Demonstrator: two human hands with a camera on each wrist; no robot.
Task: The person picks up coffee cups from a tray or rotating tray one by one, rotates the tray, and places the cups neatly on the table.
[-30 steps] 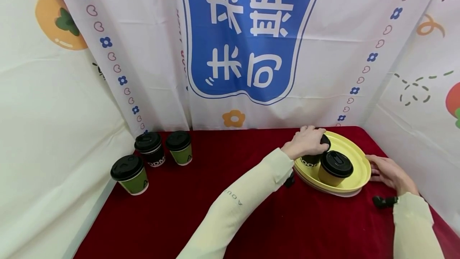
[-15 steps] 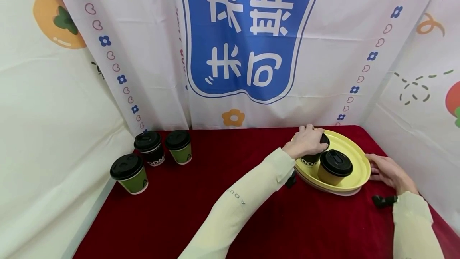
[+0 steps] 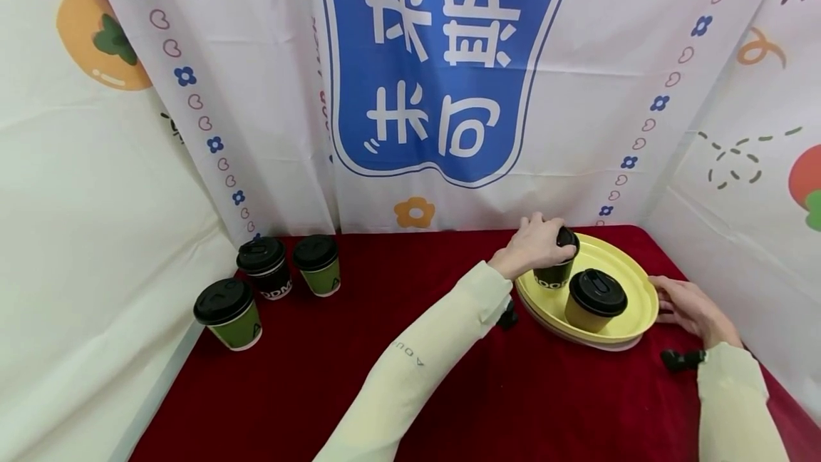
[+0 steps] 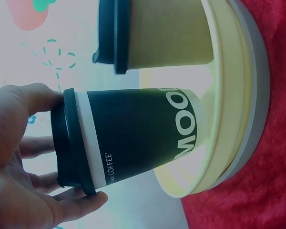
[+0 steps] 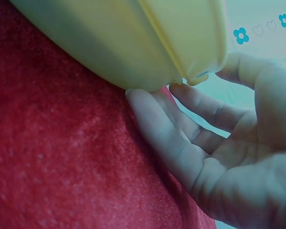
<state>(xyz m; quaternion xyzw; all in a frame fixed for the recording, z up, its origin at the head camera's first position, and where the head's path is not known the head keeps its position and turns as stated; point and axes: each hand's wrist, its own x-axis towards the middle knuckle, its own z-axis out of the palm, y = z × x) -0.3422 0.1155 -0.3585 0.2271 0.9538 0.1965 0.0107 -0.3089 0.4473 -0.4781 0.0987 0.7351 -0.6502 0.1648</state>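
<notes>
My left hand (image 3: 535, 244) holds a dark paper coffee cup (image 4: 143, 131) by its black lid, thumb on one side and fingers on the other. The cup leans slightly, its base at the yellow round tray (image 3: 631, 269). Beside it on the tray stands a tan coffee cup (image 3: 586, 314) with a black lid. At the tray's right edge is my right hand (image 3: 693, 309). In the right wrist view its thumb and curled fingers (image 5: 155, 126) touch the tray's rim and side.
A greyish plate (image 4: 260, 90) lies beneath the yellow tray. Far left on the red cloth (image 3: 410, 319) stand a large green cup (image 3: 240, 326), a black cup (image 3: 274, 280) and a smaller green cup (image 3: 323, 278), all lidded. Printed curtains (image 3: 288, 127) enclose the back and sides.
My left hand has shifted left and slightly up, and the dark cup's top has come left with it, showing more of its lid. My right hand stays at the tray's edge.
</notes>
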